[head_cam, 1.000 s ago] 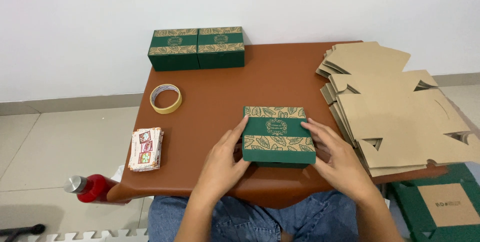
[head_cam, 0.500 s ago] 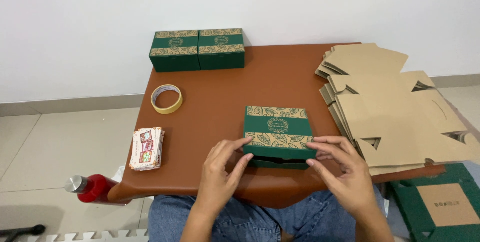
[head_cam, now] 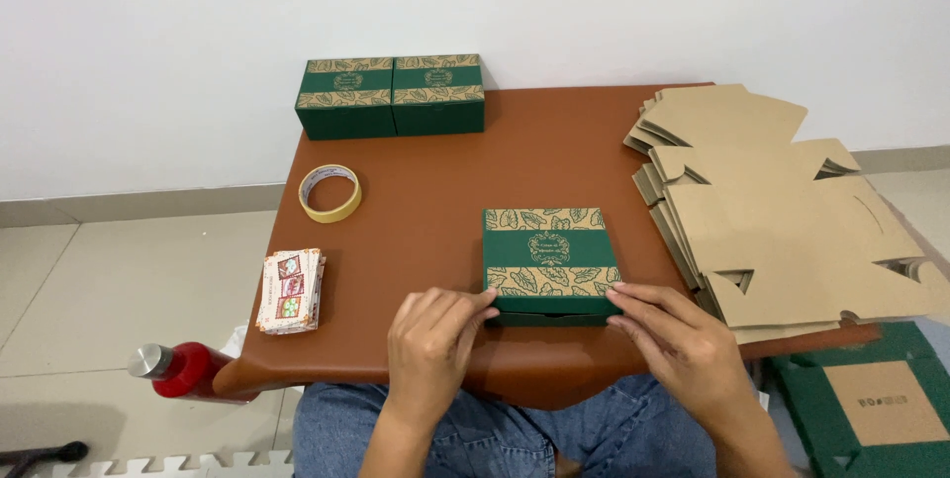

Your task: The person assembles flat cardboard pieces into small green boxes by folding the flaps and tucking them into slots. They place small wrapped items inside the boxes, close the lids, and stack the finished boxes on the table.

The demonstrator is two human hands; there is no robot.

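Both hands sit at the near edge of the green box with the leaf-patterned lid. Her or his left hand has its fingertips pressed against the box's front left corner, fingers curled loosely, not wrapped around anything. On the other side the right hand does much the same, its fingers touching the front right corner and the lower front wall; neither hand lifts the box, they only pinch at its front edge. The box lies flat and closed near the front middle of the brown surface, close to the person's lap.

Just to the right of it a stack of flat cardboard blanks spreads over the surface's right side, plain brown face up. At the far edge two finished green boxes stand side by side, touching. A roll of tape lies flat on the left, well apart from the box in hand, and nearer the left front corner rests a small pile of printed cards. Down on the floor by that corner lies a red bottle, and at the lower right a green carton sits beside the person's knee.
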